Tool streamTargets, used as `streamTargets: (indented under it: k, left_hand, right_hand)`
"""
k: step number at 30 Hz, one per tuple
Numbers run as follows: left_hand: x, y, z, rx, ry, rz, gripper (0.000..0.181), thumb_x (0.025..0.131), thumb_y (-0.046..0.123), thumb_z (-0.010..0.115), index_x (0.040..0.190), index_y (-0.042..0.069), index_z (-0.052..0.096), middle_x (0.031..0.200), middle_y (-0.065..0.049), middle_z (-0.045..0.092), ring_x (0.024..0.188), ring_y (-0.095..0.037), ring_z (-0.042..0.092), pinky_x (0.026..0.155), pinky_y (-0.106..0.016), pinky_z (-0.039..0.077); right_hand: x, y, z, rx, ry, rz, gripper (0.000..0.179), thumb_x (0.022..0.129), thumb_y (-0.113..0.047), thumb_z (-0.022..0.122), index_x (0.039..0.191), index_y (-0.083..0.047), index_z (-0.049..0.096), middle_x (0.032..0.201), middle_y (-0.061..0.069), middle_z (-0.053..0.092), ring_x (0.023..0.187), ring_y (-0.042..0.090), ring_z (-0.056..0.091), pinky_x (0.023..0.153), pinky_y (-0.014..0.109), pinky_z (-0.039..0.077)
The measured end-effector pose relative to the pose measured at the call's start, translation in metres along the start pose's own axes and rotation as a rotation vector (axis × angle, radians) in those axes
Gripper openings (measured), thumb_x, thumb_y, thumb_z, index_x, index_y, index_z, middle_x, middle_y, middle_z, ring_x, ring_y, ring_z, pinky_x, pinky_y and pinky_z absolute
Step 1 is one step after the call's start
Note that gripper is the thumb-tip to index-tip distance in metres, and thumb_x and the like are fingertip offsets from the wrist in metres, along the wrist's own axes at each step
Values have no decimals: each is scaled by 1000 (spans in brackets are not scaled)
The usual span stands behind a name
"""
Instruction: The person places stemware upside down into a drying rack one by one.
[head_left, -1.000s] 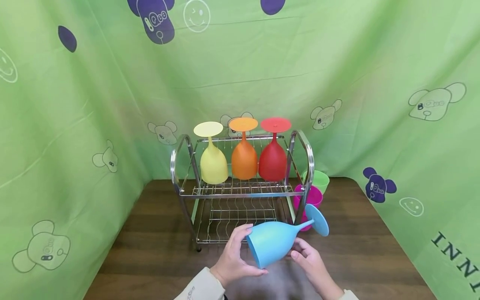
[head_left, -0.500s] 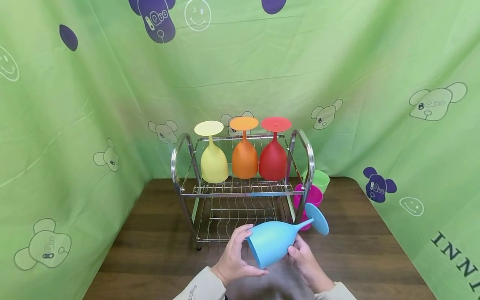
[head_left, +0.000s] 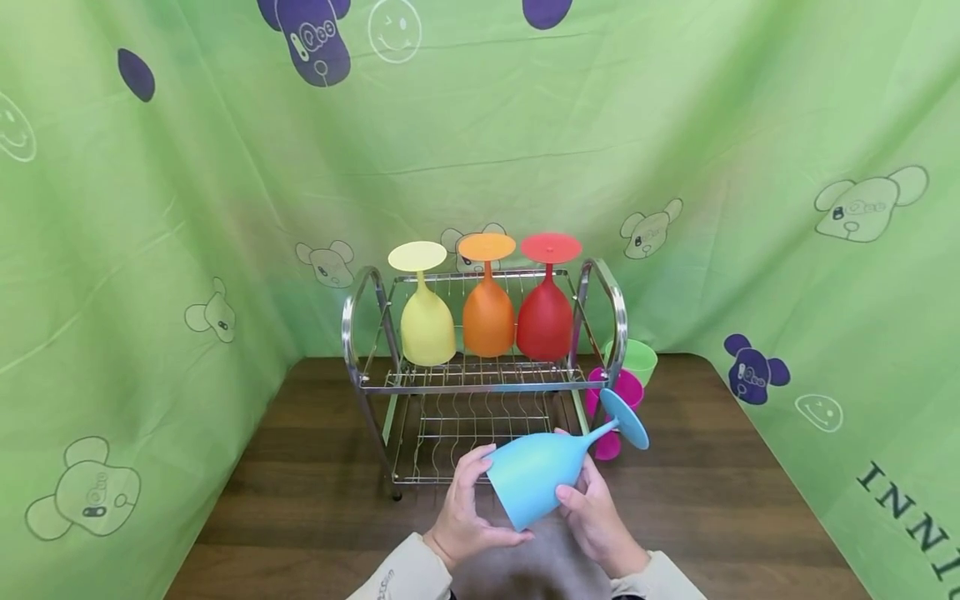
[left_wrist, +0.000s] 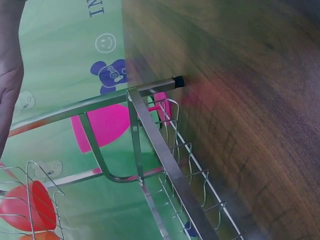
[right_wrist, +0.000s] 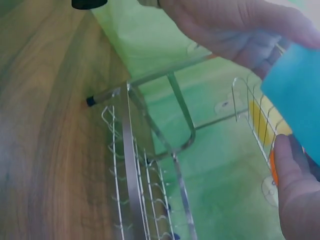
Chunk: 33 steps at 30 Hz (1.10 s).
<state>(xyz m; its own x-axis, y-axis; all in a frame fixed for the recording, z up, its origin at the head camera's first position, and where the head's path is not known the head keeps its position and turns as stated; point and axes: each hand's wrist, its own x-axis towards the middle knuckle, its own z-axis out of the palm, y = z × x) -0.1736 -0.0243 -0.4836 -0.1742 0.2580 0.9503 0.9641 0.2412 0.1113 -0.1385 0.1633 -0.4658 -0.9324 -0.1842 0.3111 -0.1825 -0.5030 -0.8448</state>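
A light blue goblet (head_left: 536, 477) lies tilted between both hands, its mouth to the left and its foot up to the right. My left hand (head_left: 465, 517) holds it by the mouth, fingers at the top of the rim and thumb below. The right hand (head_left: 596, 517) grips the bowl near the stem, thumb on the near side, its other fingers mostly hidden behind. In the right wrist view the blue bowl (right_wrist: 295, 95) sits between the two hands. Just past the goblet stands a two-tier metal dish rack (head_left: 480, 389).
Yellow (head_left: 427, 329), orange (head_left: 488, 321) and red goblets (head_left: 545, 321) stand upside down on the rack's upper tier. Beside the rack on the right are magenta (head_left: 626, 387) and green cups (head_left: 640, 358). A patterned green cloth (head_left: 480, 100) surrounds the brown wooden table (head_left: 720, 483).
My right hand has closed in on the bowl, its thumb now on the near side. The goblet has shifted slightly left and up, with its foot raised. My left hand keeps holding the rim.
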Motion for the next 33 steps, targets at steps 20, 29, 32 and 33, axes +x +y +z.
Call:
streamTargets:
  k: [20, 29, 32, 33]
  left_hand:
    - [-19, 13, 2, -180, -43, -393, 98, 64, 29, 89, 129, -8, 24, 138, -30, 40, 128, -29, 44, 104, -34, 37]
    - [-20, 12, -1, -88, -203, -579, 93, 67, 30, 86, 134, -2, 31, 138, -25, 44, 120, -32, 51, 98, -44, 43]
    - [-20, 10, -3, -38, -234, -617, 91, 64, 30, 87, 132, -3, 36, 135, -24, 48, 119, -35, 52, 96, -48, 44]
    - [-19, 10, -4, -30, -247, -637, 90, 64, 30, 87, 132, -3, 38, 135, -23, 49, 119, -36, 52, 96, -49, 44]
  right_hand:
    - [5, -1, 11, -134, 93, -87, 57, 84, -11, 70, 133, -29, 48, 119, -2, 58, 104, 12, 58, 85, 27, 51]
    - [10, -4, 8, -388, 220, -105, 64, 75, 7, 67, 132, -17, 50, 112, -4, 59, 98, 8, 59, 81, 22, 51]
    - [11, -5, 6, -489, 233, -79, 66, 74, 9, 68, 134, -1, 45, 113, -1, 56, 98, 6, 58, 80, 21, 51]
    - [12, -5, 5, -516, 233, -71, 67, 73, 9, 69, 134, 3, 42, 113, 1, 55, 98, 6, 58, 80, 21, 50]
